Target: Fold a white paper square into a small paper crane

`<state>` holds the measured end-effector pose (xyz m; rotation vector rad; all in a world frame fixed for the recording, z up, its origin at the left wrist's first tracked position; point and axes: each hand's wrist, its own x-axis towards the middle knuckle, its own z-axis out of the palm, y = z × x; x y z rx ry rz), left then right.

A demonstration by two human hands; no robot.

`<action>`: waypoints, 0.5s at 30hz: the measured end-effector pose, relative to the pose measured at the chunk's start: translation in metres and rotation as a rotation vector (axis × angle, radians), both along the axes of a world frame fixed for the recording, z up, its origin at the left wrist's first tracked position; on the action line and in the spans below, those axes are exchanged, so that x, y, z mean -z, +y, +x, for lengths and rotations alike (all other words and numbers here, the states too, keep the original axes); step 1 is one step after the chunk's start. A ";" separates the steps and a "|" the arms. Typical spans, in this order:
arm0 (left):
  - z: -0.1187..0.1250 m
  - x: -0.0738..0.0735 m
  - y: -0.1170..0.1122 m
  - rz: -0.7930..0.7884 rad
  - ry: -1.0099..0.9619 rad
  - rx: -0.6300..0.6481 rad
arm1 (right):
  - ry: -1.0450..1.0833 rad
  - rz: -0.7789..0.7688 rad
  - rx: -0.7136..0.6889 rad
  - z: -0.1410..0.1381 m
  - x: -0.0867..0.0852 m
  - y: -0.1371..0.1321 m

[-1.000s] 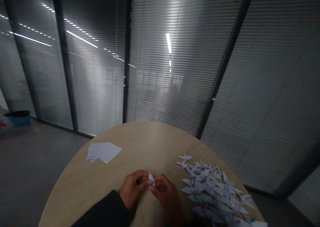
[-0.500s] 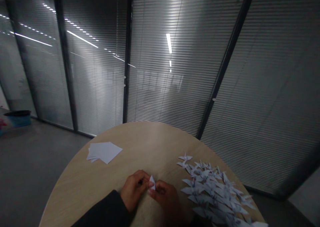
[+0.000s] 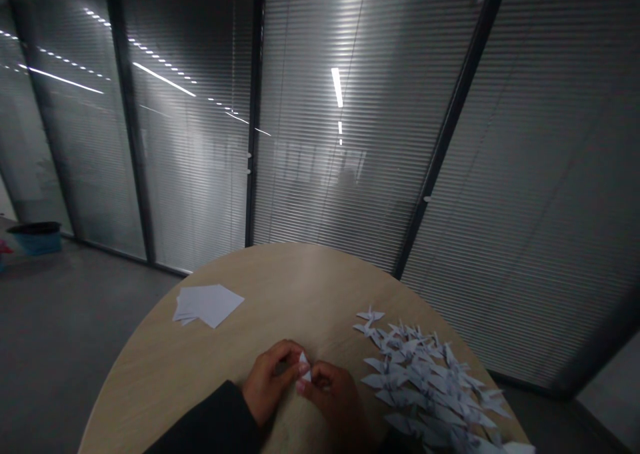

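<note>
Between my two hands is a small folded piece of white paper [image 3: 306,375], its pointed tip standing up. My left hand [image 3: 270,379] pinches it from the left with thumb and forefinger. From the right, my right hand [image 3: 334,393] grips its lower part, fingers curled. Much of the paper is hidden behind the fingertips. To the right of my hands, many folded white paper cranes [image 3: 425,374] lie crowded together on the round wooden table [image 3: 300,287].
A loose stack of white paper sheets [image 3: 210,304] lies at the table's left. Glass partitions with blinds [image 3: 330,194] stand just beyond the table's far edge. A blue bin [image 3: 40,239] is on the floor at far left.
My left thumb and fingers have shifted very slightly around the folded paper. Otherwise the hands, the sheets and the cranes keep their places.
</note>
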<state>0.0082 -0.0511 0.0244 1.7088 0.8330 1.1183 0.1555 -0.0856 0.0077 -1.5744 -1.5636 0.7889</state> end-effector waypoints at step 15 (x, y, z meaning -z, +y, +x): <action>0.000 -0.003 0.001 -0.154 -0.122 -0.043 | -0.114 0.044 0.013 -0.002 0.003 -0.001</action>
